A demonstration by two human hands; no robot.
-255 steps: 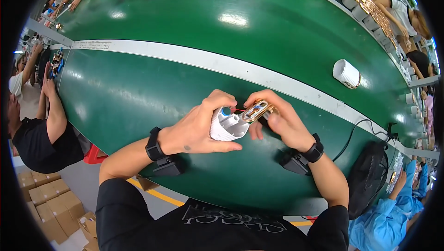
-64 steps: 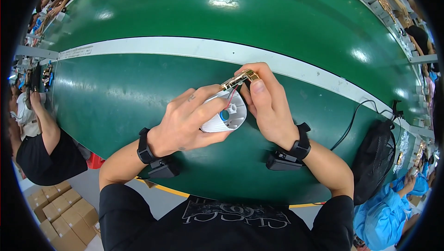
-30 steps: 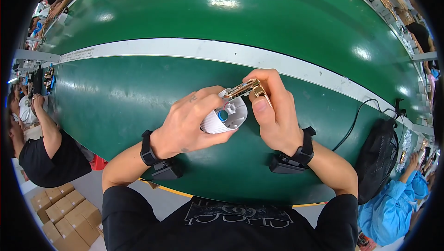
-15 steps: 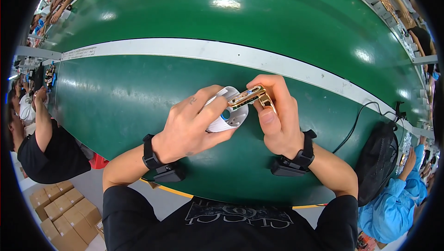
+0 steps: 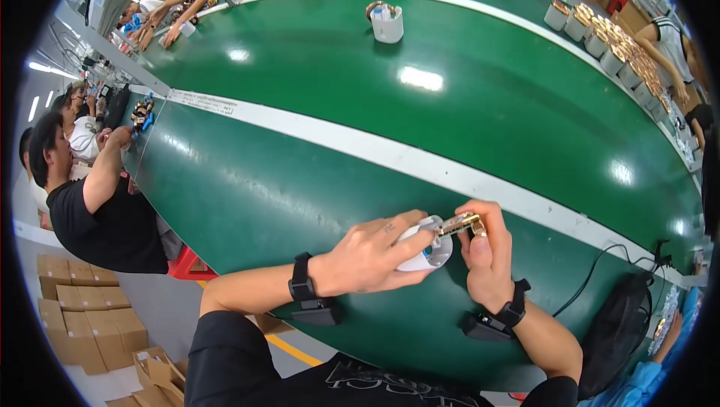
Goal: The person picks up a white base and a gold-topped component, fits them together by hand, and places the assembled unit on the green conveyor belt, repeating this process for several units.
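My left hand (image 5: 379, 255) is closed round a white oval plastic housing (image 5: 441, 257), tipped so its open end faces right. A little blue shows inside the housing. Between the thumb and fingers of my right hand (image 5: 489, 261) is a gold-rimmed cover with a circuit board (image 5: 459, 224). Its left end meets the housing's open mouth, near my left fingertips. Whether wires join the two parts is too small to tell. Both hands are just above the green table (image 5: 262, 204), and each wrist wears a black strap with a small box.
Past a white divider strip (image 5: 337, 131), a white housing (image 5: 388, 28) with a gold ring stands on the green belt. Several gold-topped units (image 5: 615, 51) line the far right. A black mesh bag (image 5: 619, 324) and cable (image 5: 574, 291) lie at right. A co-worker (image 5: 105, 219) sits at left.
The view has swung up and left, so my hands appear lower and further right and more of the far belt shows. Both hands keep their holds; the gold-rimmed cover stays at the housing's mouth.
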